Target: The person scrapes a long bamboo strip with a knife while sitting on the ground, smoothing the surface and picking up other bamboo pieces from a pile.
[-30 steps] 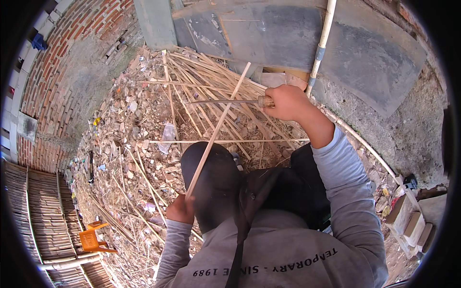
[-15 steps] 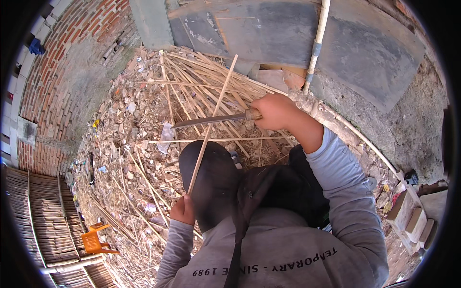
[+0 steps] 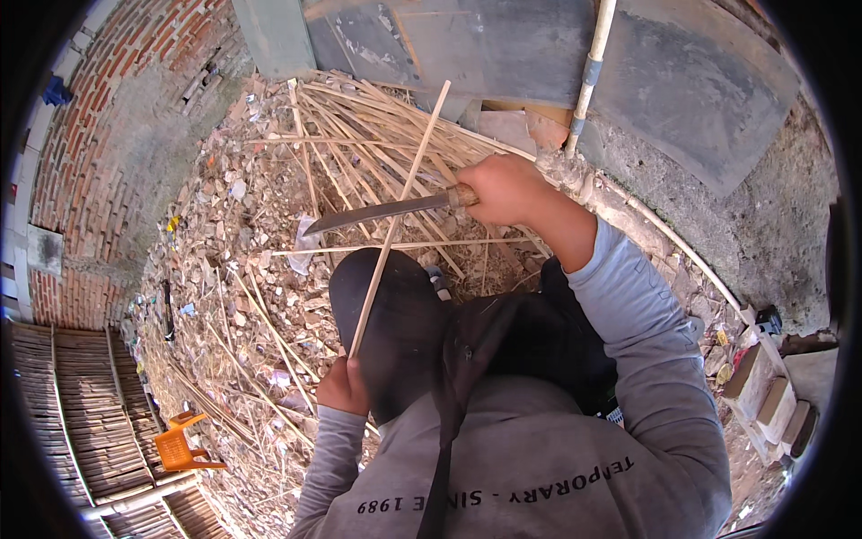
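Observation:
My left hand (image 3: 343, 387) is closed around the lower end of a long bamboo strip (image 3: 405, 191), which slants up and away across my dark-clad knee (image 3: 373, 278). In my right hand (image 3: 505, 190) is the wooden handle of a long knife (image 3: 382, 211). Its dark blade points left and lies across the strip, at about the strip's middle; whether it bites into the wood I cannot tell. Beyond the blade, a pile of similar strips (image 3: 359, 117) fans out over the ground.
Rubble and loose strips cover the ground (image 3: 215, 260). A brick wall (image 3: 99, 180) rises at left, with a bamboo panel (image 3: 81, 395) and an orange plastic chair (image 3: 182, 444) below it. A pale pipe (image 3: 590, 81) stands before grey sheets (image 3: 682, 99); stacked blocks (image 3: 774, 404) sit at right.
The knife has tilted, its tip dropping slightly toward me on the left while the handle end has risen a little. My left hand still grips the strip; the view has shifted slightly.

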Demonstrator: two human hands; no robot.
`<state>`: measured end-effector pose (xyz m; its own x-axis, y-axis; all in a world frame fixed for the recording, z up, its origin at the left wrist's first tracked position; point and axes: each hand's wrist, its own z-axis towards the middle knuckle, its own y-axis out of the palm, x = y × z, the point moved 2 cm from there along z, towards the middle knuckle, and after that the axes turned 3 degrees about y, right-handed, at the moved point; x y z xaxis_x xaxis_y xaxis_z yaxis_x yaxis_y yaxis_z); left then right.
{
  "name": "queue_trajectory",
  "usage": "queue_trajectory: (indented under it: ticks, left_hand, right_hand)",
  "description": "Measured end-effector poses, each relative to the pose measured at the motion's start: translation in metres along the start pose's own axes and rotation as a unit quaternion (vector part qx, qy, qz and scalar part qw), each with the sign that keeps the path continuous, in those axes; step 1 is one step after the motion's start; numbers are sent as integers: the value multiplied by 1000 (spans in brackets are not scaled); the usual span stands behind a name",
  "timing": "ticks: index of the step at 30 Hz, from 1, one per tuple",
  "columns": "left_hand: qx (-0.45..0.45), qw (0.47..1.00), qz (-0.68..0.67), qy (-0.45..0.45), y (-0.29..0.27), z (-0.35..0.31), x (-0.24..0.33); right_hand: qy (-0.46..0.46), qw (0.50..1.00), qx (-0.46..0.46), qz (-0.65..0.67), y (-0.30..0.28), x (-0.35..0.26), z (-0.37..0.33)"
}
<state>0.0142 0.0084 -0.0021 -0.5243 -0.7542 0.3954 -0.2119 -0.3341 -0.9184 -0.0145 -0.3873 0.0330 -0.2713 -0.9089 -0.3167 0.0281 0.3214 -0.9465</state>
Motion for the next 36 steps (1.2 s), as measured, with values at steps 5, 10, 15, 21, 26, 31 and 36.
queue_trajectory:
  ticks: [5,10,15,21,26,31,36]
  left_hand:
    - [-8,995,-59,-75,6,-1,-11]
    - [7,976,-169,-137,11,-2,-20]
    - [-17,971,-192,-139,14,-5,-28]
    - [-28,964,-225,-140,12,-3,-24]
    - [-40,974,-171,-145,11,-4,-24]
    - [-32,998,-3,-61,2,3,-1]
    - [-10,999,10,-51,7,1,-9]
  right_hand:
    - [-27,999,-15,-9,-4,-9,-5]
    - [-10,998,44,34,-1,7,-1]
    - [-29,999,-8,17,-8,-2,-6]
    - [-15,999,-14,46,0,4,-1]
    - [-35,999,-11,18,-7,-8,-3]
    - [-46,996,25,67,16,13,3]
    - [-18,992,23,124,28,13,14]
